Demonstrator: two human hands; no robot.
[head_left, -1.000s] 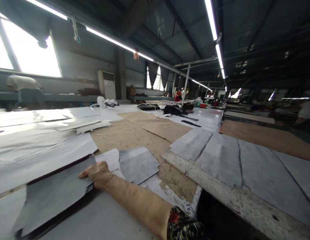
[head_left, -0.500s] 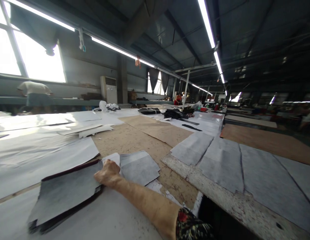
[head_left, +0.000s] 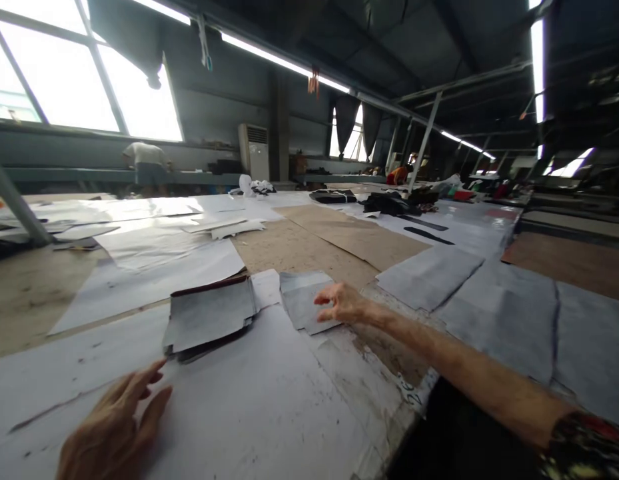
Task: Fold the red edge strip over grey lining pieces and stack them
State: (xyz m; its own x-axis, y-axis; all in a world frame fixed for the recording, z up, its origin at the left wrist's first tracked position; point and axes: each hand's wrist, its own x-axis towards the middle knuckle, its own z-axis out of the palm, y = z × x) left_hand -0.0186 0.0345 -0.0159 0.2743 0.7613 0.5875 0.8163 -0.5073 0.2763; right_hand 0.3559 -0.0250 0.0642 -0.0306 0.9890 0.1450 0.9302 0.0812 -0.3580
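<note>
A stack of grey fabric pieces (head_left: 209, 317) with dark edges lies on white paper (head_left: 229, 413) before me. Just off its near left corner is my left hand (head_left: 114, 427), fingers apart and nothing held. My right hand (head_left: 342, 303) reaches in from the right over a second, light grey fabric piece (head_left: 302, 300). Its fingers are parted, with nothing seen between them; whether they touch the piece I cannot tell. A small white sheet (head_left: 266, 288) lies between the stack and that piece.
Brown paper (head_left: 349, 233) spreads over the table beyond. Large grey fabric panels (head_left: 494, 320) lie along the right. Black cloth (head_left: 384, 203) is heaped farther back. A slanted metal post (head_left: 16, 200) stands at left. A person (head_left: 146, 163) bends over a far bench.
My right hand has let go of the stack's right corner and moved right to the light grey piece. My left hand has come into view. The view has swung left.
</note>
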